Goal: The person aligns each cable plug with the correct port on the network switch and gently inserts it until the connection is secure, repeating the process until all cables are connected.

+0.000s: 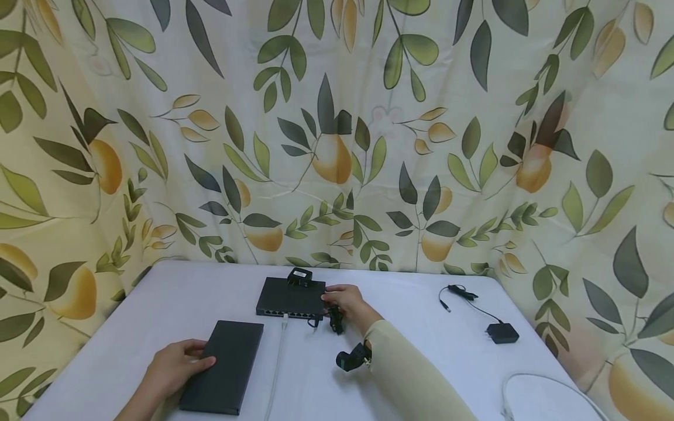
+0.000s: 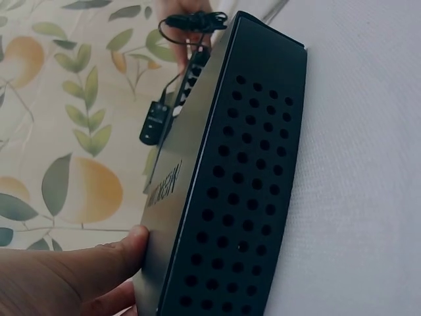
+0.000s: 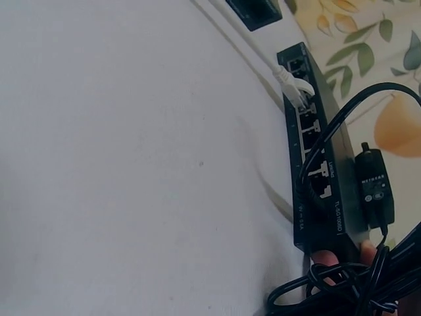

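Partly behind cable bundle (image 3: 395,266), right hand (image 3: 325,258)

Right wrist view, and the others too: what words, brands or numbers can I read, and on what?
"TL-SG1008D", apparently: black network switch, port side.
"9V", then a current figure too small to be sure of: same side.
"NETGEAR", seemingly: black adapter.
Slanted, blurred lettering, perhaps starting "MERC": black case.
Remaining port markings: too small to read.
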